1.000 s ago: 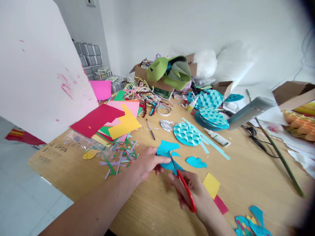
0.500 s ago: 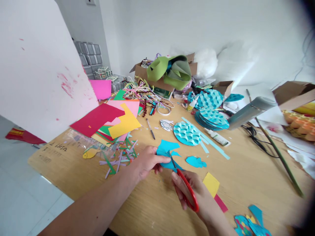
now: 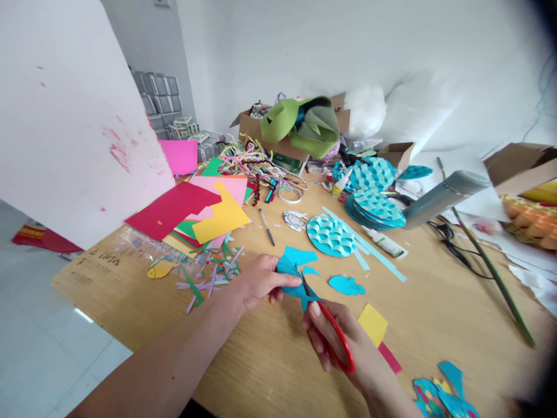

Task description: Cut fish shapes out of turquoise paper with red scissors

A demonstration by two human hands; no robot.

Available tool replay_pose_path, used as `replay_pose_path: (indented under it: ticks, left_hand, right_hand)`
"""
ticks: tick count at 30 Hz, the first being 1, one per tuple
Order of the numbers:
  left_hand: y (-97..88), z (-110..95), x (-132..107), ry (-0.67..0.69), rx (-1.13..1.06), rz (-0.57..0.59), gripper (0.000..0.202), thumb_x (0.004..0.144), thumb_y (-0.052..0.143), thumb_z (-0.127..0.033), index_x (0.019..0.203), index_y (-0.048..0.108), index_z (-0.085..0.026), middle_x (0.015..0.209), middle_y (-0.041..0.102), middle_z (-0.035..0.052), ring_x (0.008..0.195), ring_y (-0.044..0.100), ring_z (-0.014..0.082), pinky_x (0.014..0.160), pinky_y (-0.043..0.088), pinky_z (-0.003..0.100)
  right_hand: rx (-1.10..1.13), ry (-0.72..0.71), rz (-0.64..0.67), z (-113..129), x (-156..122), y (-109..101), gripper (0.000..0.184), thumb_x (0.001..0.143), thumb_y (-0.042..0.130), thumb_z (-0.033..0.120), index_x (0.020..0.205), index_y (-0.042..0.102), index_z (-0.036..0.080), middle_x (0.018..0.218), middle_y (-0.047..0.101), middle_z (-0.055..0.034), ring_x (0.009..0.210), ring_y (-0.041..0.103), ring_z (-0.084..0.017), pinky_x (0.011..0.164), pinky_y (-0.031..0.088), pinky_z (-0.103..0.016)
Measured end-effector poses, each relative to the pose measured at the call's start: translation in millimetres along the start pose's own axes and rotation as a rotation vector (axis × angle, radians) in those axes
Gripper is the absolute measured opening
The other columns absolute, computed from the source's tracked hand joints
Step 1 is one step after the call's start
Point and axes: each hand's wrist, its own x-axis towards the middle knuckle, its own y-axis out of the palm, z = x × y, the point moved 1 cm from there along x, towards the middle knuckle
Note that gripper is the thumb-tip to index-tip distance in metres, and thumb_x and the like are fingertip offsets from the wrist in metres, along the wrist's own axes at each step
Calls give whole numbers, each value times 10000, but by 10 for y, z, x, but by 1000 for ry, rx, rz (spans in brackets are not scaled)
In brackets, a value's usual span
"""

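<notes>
My left hand (image 3: 257, 281) pinches a piece of blue paper (image 3: 294, 264) just above the wooden table (image 3: 435, 313). My right hand (image 3: 337, 339) grips red-handled scissors (image 3: 333, 337), whose blades are in the lower edge of that blue paper. A small blue cut-out shape (image 3: 346, 285) lies on the table just right of the paper. A yellow paper square (image 3: 373, 324) and a red scrap (image 3: 390, 357) lie beside my right hand.
A stack of coloured paper sheets (image 3: 195, 212) and paper strips (image 3: 209, 278) sit at left, by a white board (image 3: 65, 128). Blue scaled discs (image 3: 331, 235) and a stack of them (image 3: 376, 203), a pen (image 3: 266, 227), cardboard boxes (image 3: 282, 136) and a grey cylinder (image 3: 439, 197) crowd the back.
The scissors' handles have spread a little and the blades have moved slightly up into the blue paper. My left hand has shifted the paper only a little.
</notes>
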Motion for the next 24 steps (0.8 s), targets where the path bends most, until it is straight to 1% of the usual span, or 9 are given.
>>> replay_pose_path:
  ticks: [5, 8, 12, 15, 19, 21, 24]
  left_hand:
    - [5, -10, -11, -22, -45, -2, 308, 593, 737, -402, 624, 550, -159, 457, 495, -59, 352, 387, 42, 357, 267, 180]
    - [13, -7, -9, -30, -76, -5, 292, 588, 741, -382, 640, 568, -153, 464, 508, -55, 352, 395, 43, 358, 283, 179]
    - [25, -11, -10, -39, -107, 1, 283, 578, 746, -363, 661, 592, -140, 497, 540, -38, 362, 427, 50, 359, 302, 181]
    - [30, -17, -12, -50, -122, 11, 274, 582, 745, -354, 642, 588, -138, 493, 538, -36, 352, 420, 47, 353, 297, 182]
    - [30, -8, -7, -66, -139, 32, 266, 582, 745, -344, 618, 576, -142, 476, 528, -38, 344, 412, 46, 342, 284, 178]
    - [29, 3, -3, -66, -136, 31, 265, 581, 745, -344, 626, 580, -142, 467, 526, -39, 342, 412, 47, 341, 288, 175]
    - [31, 13, -1, -52, -112, 18, 269, 587, 738, -358, 636, 589, -140, 443, 519, -38, 334, 408, 49, 337, 293, 172]
  right_hand:
    - [-43, -21, 71, 2, 3, -20, 494, 784, 620, 623, 611, 459, 190, 456, 479, 61, 335, 457, -76, 392, 279, -202]
    - [-36, -10, 85, -12, 9, -28, 463, 793, 635, 580, 622, 465, 185, 485, 498, 57, 358, 491, -79, 403, 308, -198]
    - [-1, -9, 93, -9, -4, -26, 404, 788, 658, 521, 652, 475, 187, 501, 503, 60, 377, 500, -83, 414, 348, -206]
    - [-13, -9, 96, 13, -23, -30, 345, 799, 646, 467, 678, 480, 189, 522, 524, 49, 415, 511, -90, 431, 369, -210]
    - [-93, 8, 145, 33, -29, -29, 271, 801, 610, 405, 680, 504, 188, 500, 549, 30, 438, 487, -95, 440, 365, -207]
    - [-118, 8, 135, 36, -23, -20, 251, 783, 619, 389, 681, 503, 191, 484, 547, 34, 427, 471, -91, 429, 350, -200]
    - [-121, 16, 70, 54, -22, 1, 277, 768, 640, 378, 644, 472, 196, 461, 506, 55, 409, 456, -79, 414, 328, -187]
